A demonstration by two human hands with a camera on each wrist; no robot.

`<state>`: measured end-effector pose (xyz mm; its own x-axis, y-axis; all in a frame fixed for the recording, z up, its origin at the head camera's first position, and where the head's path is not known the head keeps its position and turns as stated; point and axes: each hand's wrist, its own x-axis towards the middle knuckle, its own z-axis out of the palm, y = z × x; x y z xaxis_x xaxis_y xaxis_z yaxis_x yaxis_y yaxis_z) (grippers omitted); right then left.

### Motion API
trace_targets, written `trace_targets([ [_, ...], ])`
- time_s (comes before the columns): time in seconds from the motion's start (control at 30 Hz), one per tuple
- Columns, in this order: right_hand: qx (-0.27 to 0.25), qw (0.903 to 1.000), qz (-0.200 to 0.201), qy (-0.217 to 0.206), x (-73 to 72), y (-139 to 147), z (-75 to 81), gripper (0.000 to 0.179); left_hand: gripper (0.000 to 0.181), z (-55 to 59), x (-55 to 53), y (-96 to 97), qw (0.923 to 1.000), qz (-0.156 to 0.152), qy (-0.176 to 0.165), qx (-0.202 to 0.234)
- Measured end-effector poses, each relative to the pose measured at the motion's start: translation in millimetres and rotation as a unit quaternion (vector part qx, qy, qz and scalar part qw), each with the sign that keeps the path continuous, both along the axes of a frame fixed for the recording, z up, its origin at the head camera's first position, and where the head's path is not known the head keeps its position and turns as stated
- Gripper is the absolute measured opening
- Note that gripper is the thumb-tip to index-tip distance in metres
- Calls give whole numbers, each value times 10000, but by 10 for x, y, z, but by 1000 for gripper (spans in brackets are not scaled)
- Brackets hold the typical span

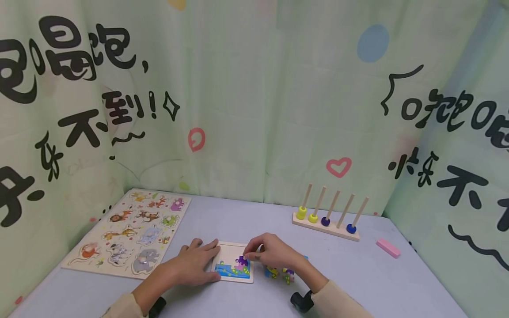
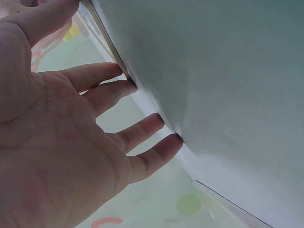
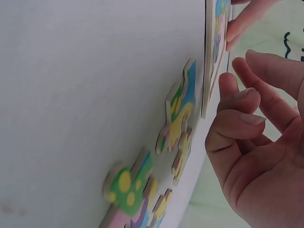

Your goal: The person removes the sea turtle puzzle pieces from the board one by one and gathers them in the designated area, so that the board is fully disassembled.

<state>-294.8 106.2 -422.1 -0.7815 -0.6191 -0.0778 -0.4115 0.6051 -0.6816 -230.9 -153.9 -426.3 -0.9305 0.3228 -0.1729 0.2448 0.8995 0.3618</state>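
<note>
A small wooden puzzle tray [image 1: 253, 278] lies in front of me, its lower part filled with blue, pink and green pieces. My left hand [image 1: 195, 263] rests along the tray's left side, fingers spread. In the left wrist view its fingertips [image 2: 173, 140] touch down at the tray's edge and the table. My right hand [image 1: 274, 251] reaches over the tray's right edge, with thumb and forefinger pinched at a purple puzzle piece [image 1: 241, 260]. Its other fingers are curled in the right wrist view. Loose puzzle pieces [image 3: 178, 114] lie right of the tray, partly hidden by the right forearm.
A large animal puzzle board [image 1: 135, 229] lies at the left. At the back right stands a wooden peg stand [image 1: 326, 227] with yellow and dark blue beads. A pink block [image 1: 388, 248] lies near the right edge. Printed curtains [image 1: 254, 110] enclose the table.
</note>
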Motion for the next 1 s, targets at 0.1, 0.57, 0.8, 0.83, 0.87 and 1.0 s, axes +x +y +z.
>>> trace_targets([
  [0.1, 96, 10000, -23, 0, 2, -45, 2, 8, 78, 1, 4, -3, 10000, -31, 6, 36],
  [0.57, 274, 9994, -34, 207, -16, -143, -25, 7, 77, 7, 1, 5, 10000, 16, 2, 25],
  [0.8, 244, 9995, -23, 189, -17, -166, -26, 7, 77, 14, 3, 4, 10000, 49, 66, 13],
  [0.83, 244, 9995, -20, 177, -16, -168, -24, 7, 77, 14, 4, 3, 10000, 55, 75, 10],
  [0.87, 238, 9995, 0, 189, -16, -169, -22, 7, 77, 15, 5, 4, 9999, 61, 80, 10],
  [1.0, 280, 9994, -33, 185, -11, -165, -14, 8, 77, 22, 12, 14, 9999, 46, 107, 40],
])
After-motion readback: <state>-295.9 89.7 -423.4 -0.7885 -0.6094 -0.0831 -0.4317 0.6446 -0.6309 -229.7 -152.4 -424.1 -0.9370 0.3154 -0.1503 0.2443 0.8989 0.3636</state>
